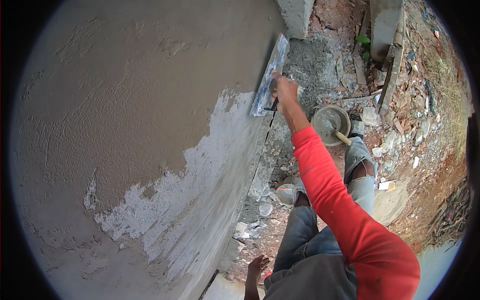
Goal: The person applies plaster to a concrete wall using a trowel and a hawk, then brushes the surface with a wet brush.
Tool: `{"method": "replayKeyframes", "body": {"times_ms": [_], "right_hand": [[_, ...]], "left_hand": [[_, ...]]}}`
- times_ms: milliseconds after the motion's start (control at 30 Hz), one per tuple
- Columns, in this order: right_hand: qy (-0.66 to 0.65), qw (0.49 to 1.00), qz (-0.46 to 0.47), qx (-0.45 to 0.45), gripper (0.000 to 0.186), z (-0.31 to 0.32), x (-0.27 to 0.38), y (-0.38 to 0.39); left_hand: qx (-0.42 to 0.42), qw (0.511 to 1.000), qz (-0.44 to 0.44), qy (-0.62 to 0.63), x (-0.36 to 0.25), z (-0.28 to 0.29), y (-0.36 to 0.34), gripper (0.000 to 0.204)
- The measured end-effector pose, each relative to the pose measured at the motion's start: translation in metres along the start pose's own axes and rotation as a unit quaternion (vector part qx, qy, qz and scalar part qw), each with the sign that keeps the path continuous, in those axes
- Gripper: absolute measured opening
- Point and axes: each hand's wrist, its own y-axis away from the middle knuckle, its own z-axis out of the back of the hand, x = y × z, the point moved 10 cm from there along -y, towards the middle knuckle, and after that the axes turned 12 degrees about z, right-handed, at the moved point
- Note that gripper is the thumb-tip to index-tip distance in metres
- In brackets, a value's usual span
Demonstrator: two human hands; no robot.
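My right hand (286,92), at the end of a red sleeve, is closed round the handle of a plastering trowel (279,56). The trowel's long flat blade, smeared grey and white, lies against the right part of the wall (125,100). Wet grey-brown plaster coats much of this wall, while a paler rough patch (200,170) shows lower down. Low in the picture, close to my body, my left hand (257,266) hangs with its fingers loosely apart and nothing visible in it.
A round bucket (320,111) of grey mortar stands by my foot, a tool's wooden handle (343,138) sticking out. Boards (392,75) and broken rubble (410,107) cover the ground at the right. A concrete post (296,17) rises at the wall's far end.
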Motion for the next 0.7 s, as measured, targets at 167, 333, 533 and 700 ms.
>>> {"method": "replayKeyframes", "body": {"times_ms": [167,333,533,700], "right_hand": [[0.013,0.990,0.121,0.070,0.037,-0.035,0.064,0.015],[0.044,0.998,-0.037,-0.011,0.025,0.020,-0.019,-0.046],[-0.118,0.978,-0.070,0.159,0.024,-0.037,0.066,-0.004],[-0.083,0.953,0.050,0.286,0.034,-0.085,0.189,0.122]], "left_hand": [[0.015,0.999,-0.004,-0.041,-0.011,-0.025,0.014,0.060],[0.013,0.999,-0.029,-0.032,-0.023,-0.030,0.005,0.059],[0.009,1.000,-0.022,0.010,-0.004,-0.018,0.002,0.060],[0.026,0.997,-0.051,-0.055,-0.037,-0.037,0.011,0.058]]}}
